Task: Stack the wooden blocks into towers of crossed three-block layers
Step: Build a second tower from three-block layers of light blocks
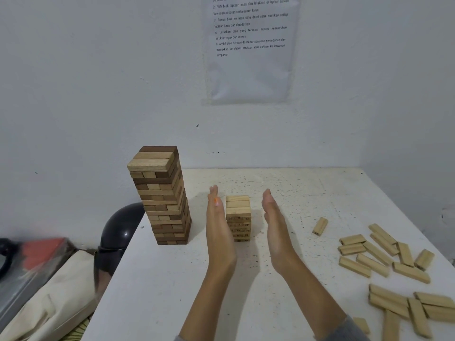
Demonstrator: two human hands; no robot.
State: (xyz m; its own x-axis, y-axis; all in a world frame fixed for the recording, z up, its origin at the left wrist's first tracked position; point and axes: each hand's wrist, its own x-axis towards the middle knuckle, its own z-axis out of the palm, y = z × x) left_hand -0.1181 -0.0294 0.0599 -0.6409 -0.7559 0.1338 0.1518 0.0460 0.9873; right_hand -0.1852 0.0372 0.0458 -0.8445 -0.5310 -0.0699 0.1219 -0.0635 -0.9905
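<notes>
The white, speckled table [152, 286] carries everything. At its left edge stands the tall tower [162, 195] of mixed dark and pale blocks, square-sided, with its layers crossed. To my right lies the loose pile [384, 257] of pale blocks, smooth, long and flat, lying every which way, with one stray block [320, 226] nearer the middle. Straight ahead is the short tower [238, 217] of pale wood, upright, with small dark print on its lower layers. It stands between my palms: my left hand [218, 225] is flat and open, just beside or touching its left face; I cannot tell which. My right hand [275, 222], equally flat and holding nothing, stands clearly off its right face. I judge the next move is pressing inward to square the layers; the right has farther to travel.
</notes>
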